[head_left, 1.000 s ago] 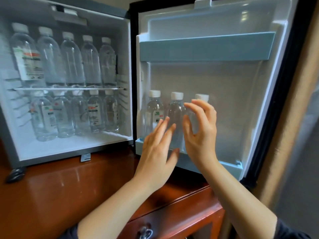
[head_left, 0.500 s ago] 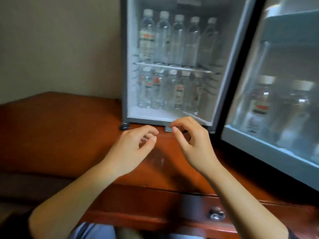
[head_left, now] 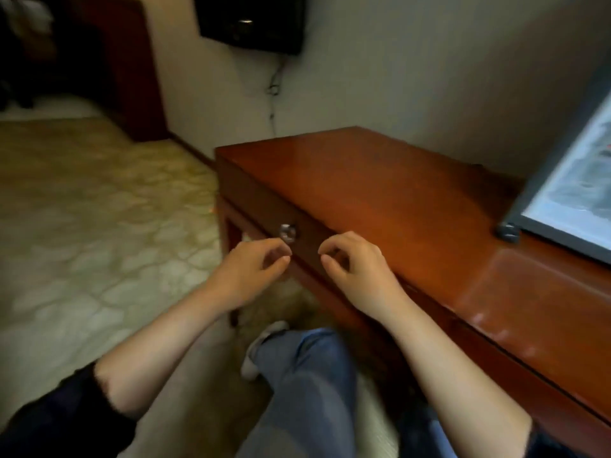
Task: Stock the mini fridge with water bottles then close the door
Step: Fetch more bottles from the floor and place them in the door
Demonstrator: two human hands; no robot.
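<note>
Only the lower left corner of the mini fridge (head_left: 542, 206) shows at the right edge, with a blurred glimpse of its white inside and a black foot. No water bottle can be made out. My left hand (head_left: 254, 266) hovers in front of the cabinet's edge, fingers loosely curled and holding nothing. My right hand (head_left: 350, 262) hangs beside it over the cabinet's front edge, also loosely curled with nothing in it. Both hands are well left of the fridge.
The fridge stands on a red-brown wooden cabinet (head_left: 380, 193) with a metal drawer knob (head_left: 288, 233). Patterned carpet (head_left: 82, 226) fills the left. A dark screen (head_left: 251, 21) hangs on the wall with a cable below. My jeans-clad legs (head_left: 304, 385) are underneath.
My view has swung far left, away from the open fridge and its door shelf bottles. Both hands pulled back from the door shelf and now hang curled by the cabinet's front edge.
</note>
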